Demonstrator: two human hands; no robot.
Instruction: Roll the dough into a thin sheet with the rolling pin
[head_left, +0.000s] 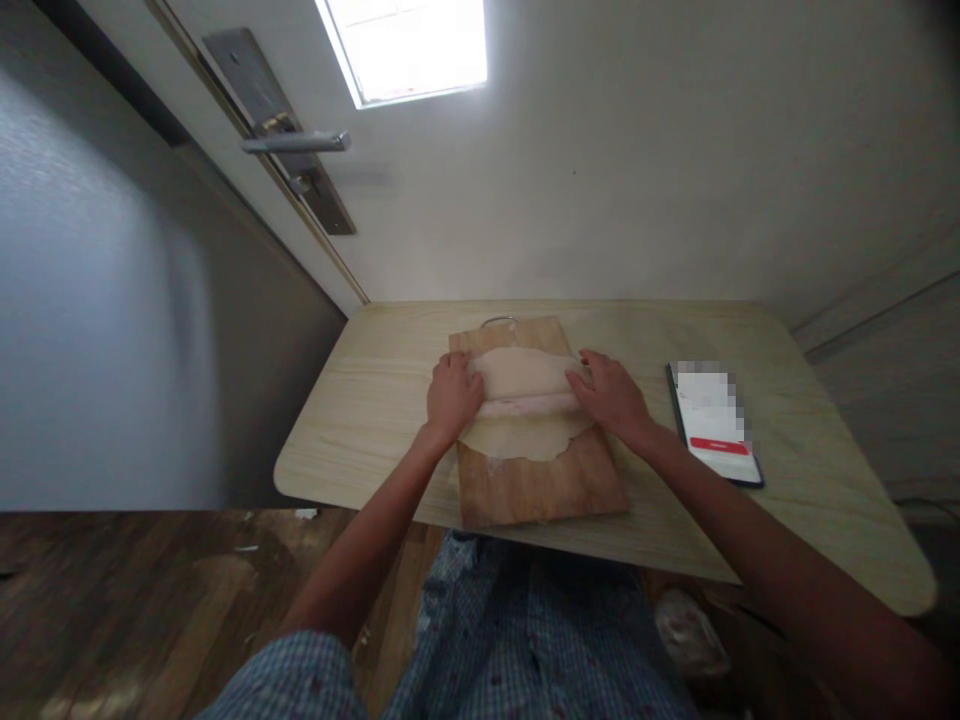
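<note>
Across the wooden board [544, 490], on the table [360, 400]: dough [517, 435], pale cream, thin and flat, ragged along six o'clock, crossed by a pinkish-white band [525, 405]. Long axis roughly nine to three, like the band. Left hand [454, 392] at nine, right hand [611, 393] at three, apart, touching its edges; whether clamped, impossible to tell.

I face a pale door [525, 220] with a metal lever handle [296, 142] and a small window [424, 45] glowing bright white. A pale wood-grain bench [367, 400] with rounded corners stands before me; below, scraps dot the brown floor [150, 610]. A grey, softly lit surface [97, 300] rises at my left.
</note>
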